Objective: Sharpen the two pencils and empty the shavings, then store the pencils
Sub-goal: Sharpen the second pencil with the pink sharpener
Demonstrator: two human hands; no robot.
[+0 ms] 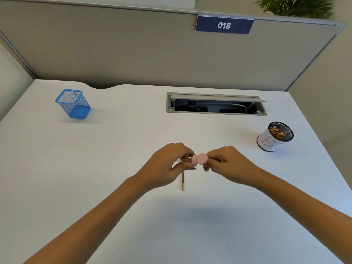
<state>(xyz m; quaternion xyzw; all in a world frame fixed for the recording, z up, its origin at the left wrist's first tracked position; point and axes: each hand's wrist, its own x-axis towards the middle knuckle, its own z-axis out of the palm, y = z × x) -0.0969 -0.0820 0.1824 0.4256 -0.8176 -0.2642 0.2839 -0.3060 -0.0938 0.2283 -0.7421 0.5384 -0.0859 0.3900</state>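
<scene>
Pink sharpener (200, 159) at table (114, 149) centre is being pinched between left hand (167, 164) and right hand (226, 164), probably to open it, one pencil (183, 181) lying beneath, shavings cup (274, 137) at two o'clock.

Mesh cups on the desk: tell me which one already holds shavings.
The round black mesh cup with the white paper wrap, near the right hand; shavings show inside it. The square blue mesh cup, far left, shows none.
</scene>
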